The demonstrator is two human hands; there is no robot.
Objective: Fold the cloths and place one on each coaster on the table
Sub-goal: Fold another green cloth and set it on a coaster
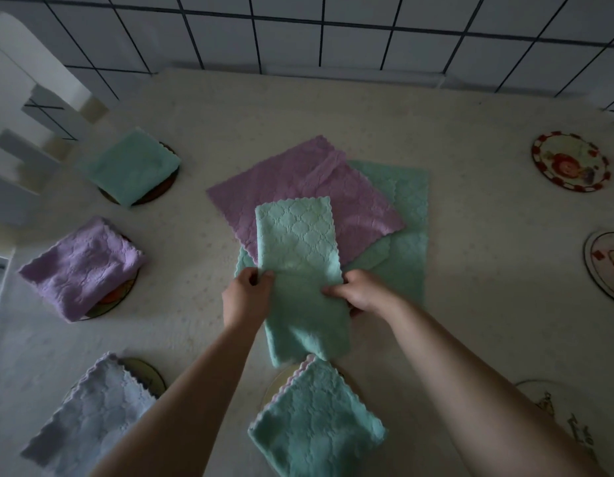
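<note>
Green cloth (298, 256) fluffy, embossed; tablecloth (470, 270) matt; coaster (570, 161) glossy.

Around the pink cloth (298, 187) at the table's (470, 115) centre: seven cloths in all, four folded on coasters, three unfolded or half-folded; seven coasters, three bare

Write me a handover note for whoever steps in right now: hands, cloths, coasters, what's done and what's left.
Left hand and right hand each pinch a side of the green strip cloth, half folded at table centre.
Under it lie the unfolded purple cloth and the unfolded green cloth.
Done: four coasters already carry folded cloths, three on the left and one nearest the person.
Left: finish this fold, fold the other two, and fill the bare coasters on the right, such as the far-right coaster.
</note>
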